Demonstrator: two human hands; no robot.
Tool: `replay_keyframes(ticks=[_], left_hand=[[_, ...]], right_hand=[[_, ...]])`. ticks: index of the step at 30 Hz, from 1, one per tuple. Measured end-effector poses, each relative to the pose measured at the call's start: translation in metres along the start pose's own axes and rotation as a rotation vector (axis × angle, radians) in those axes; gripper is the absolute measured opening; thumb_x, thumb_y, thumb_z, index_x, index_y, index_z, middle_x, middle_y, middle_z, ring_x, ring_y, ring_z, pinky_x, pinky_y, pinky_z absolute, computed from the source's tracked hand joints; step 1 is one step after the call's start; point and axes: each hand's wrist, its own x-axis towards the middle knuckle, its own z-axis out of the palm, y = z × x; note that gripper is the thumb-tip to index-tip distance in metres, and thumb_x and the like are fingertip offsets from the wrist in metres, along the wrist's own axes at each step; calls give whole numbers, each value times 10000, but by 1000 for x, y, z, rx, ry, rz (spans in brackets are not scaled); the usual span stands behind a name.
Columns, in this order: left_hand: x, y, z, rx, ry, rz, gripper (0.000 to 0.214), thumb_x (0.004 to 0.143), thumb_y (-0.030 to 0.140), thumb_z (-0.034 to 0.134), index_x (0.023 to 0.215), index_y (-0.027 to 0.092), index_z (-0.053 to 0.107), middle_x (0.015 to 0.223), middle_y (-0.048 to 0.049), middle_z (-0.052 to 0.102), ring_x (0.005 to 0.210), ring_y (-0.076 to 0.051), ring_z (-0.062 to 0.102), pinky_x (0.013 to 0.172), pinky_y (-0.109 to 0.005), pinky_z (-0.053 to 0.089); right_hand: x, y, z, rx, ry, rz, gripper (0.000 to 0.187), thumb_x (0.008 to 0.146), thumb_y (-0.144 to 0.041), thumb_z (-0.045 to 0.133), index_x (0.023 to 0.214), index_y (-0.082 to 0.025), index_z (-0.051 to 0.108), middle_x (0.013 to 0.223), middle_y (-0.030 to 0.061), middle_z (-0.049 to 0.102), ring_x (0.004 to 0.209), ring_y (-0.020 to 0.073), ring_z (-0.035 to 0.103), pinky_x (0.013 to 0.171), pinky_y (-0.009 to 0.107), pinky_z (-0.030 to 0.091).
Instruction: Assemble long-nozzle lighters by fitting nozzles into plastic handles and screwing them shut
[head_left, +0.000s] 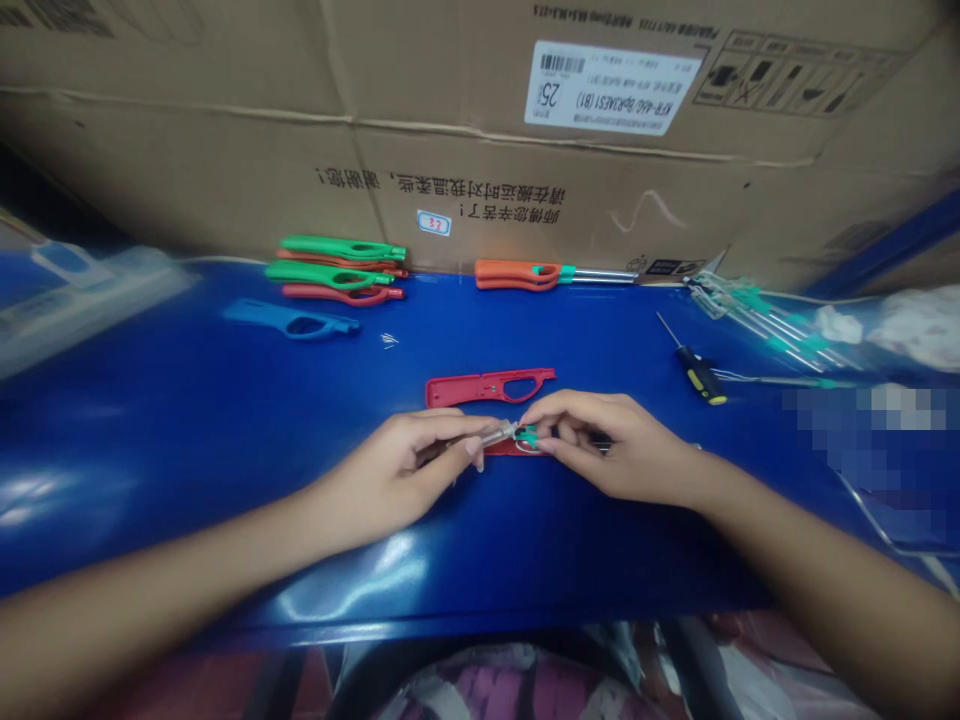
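My left hand is closed round a slim, clear lighter fuel tank, its capped end pointing right. Just right of that end, my right hand pinches a green lighter trigger part with a thin white wire at it. The fingertips of both hands almost meet. Under them lies a red lighter shell half, largely covered by the hands. Its matching red half rests just beyond, inner side up, with a loop-shaped opening at its right end. A bit of metal rod shows past my right fingers.
Green, orange and red shells are stacked at back left, near a blue shell and small pins. An orange lighter lies by the cardboard box. A screwdriver and metal-rod assemblies are at right.
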Motion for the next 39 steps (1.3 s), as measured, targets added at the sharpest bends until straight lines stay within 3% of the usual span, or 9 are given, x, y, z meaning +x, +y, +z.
replay_keyframes(ticks=[4, 7, 11, 19, 39], left_hand=[[0, 1, -1, -40, 17, -46, 334, 964, 315, 567, 1237, 184, 709, 867, -46, 740, 702, -131, 629, 627, -232, 534], [2, 5, -2, -164, 23, -178, 334, 944, 359, 601, 1171, 158, 740, 786, -48, 723, 608, -115, 590, 549, -221, 515], [5, 7, -3, -337, 39, -313, 311, 911, 395, 652, 1029, 137, 779, 675, -23, 662, 489, -73, 512, 435, -177, 434], [6, 5, -6, -382, -22, -364, 314, 867, 386, 708, 1071, 160, 782, 640, -16, 663, 465, -71, 513, 419, -167, 440], [5, 5, -8, -370, -82, -343, 323, 887, 362, 697, 1157, 199, 764, 661, 0, 640, 473, -61, 500, 411, -147, 429]], right_hand=[[1, -4, 0, 81, 33, 169, 107, 938, -267, 627, 992, -183, 667, 652, -37, 594, 517, 64, 530, 483, 184, 430], [2, -6, 2, 205, 4, 281, 151, 932, -328, 639, 915, -180, 660, 592, -35, 615, 480, 84, 600, 471, 192, 493], [2, -7, 8, 369, -12, 354, 190, 916, -364, 666, 916, -174, 665, 561, -38, 622, 448, 98, 623, 471, 206, 540], [2, -8, 10, 557, -34, 505, 217, 913, -388, 677, 947, -175, 649, 479, -55, 599, 392, 83, 569, 427, 180, 505], [3, -12, 9, 526, -43, 522, 172, 890, -348, 677, 898, -181, 634, 517, -71, 524, 419, 66, 507, 382, 163, 488]])
